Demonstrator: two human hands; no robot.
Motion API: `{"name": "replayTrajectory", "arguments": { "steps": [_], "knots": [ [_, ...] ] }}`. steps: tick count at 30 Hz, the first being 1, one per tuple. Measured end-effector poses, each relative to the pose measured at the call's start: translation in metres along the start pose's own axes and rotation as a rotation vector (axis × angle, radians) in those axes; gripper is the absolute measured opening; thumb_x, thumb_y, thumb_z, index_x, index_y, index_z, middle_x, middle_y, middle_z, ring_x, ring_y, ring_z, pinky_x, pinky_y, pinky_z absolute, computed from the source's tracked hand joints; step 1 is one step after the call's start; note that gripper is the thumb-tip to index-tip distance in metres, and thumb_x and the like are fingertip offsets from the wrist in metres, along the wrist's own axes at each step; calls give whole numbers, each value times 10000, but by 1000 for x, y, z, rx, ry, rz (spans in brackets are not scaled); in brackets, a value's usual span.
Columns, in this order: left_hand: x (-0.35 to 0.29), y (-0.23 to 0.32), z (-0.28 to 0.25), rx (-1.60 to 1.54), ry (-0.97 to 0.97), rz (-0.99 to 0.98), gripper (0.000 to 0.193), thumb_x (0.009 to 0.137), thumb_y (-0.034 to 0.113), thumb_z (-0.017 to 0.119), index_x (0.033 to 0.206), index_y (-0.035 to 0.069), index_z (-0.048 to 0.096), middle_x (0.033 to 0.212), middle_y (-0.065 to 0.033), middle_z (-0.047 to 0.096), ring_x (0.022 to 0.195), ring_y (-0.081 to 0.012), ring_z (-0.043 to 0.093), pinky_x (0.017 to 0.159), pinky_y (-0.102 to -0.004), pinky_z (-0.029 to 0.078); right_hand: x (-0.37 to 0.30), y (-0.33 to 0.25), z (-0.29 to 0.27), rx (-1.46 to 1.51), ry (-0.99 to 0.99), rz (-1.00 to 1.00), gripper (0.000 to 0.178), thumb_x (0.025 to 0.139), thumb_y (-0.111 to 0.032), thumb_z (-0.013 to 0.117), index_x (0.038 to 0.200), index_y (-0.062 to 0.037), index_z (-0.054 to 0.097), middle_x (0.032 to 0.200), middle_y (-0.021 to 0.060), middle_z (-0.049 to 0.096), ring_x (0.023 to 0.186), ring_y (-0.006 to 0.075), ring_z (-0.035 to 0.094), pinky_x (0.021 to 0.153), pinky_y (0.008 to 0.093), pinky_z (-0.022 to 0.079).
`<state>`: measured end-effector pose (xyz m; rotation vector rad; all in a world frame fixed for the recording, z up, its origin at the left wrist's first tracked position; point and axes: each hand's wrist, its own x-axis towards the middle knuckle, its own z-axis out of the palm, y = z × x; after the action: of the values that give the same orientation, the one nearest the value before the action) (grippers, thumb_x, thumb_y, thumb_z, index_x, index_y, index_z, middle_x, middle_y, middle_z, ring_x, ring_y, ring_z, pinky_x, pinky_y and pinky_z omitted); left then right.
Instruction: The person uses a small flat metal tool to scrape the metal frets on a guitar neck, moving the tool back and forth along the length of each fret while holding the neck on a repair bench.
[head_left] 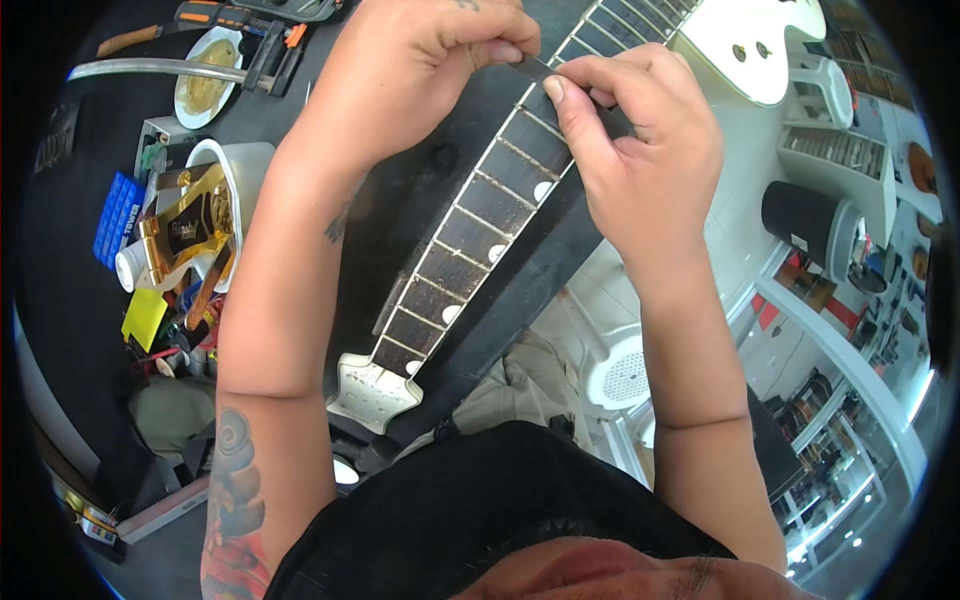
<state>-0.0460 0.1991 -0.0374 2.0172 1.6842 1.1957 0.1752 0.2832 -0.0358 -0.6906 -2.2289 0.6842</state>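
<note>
An electric guitar lies slantwise on the dark workbench, its white body (748, 45) at the far right and its white headstock (375, 392) near me. No strings show on the dark fretboard (490, 215), which has metal frets, pale half-round inlays and light dust or debris. Both hands pinch a thin dark strip (537, 68) across the upper fretboard. My left hand (440, 40) grips its left end between thumb and fingers. My right hand (640, 125) holds the other end, its thumb and forefinger over the frets. Whether the strip is abrasive paper or a thin blade, I cannot tell.
On the left are a white tub (240, 165) with assorted items, a blue plastic piece (118, 220), an oval dish (207, 78) and a clamp (265, 70). A white plastic chair (615, 370) and a dark bin (800, 215) stand on the floor to the right.
</note>
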Motion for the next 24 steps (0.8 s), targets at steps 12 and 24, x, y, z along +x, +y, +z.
{"name": "replayTrajectory", "arguments": {
  "steps": [12, 24],
  "knots": [
    [1, 5, -2, -18, 23, 47, 183, 862, -15, 847, 1020, 73, 816, 960, -80, 762, 921, -320, 749, 799, -398, 596, -3, 2, -3, -16, 13, -27, 214, 782, -24, 935, 952, -92, 825, 874, 42, 689, 839, 289, 656, 741, 412, 554],
    [-1, 12, 2, -35, 20, 93, 193, 850, -21, 850, 1020, 63, 815, 938, -76, 749, 894, -316, 738, 777, -392, 586, -16, -2, -12, -12, -40, -38, 206, 787, -44, 936, 957, -92, 831, 898, 55, 706, 860, 295, 675, 748, 417, 563]
  ]
}}
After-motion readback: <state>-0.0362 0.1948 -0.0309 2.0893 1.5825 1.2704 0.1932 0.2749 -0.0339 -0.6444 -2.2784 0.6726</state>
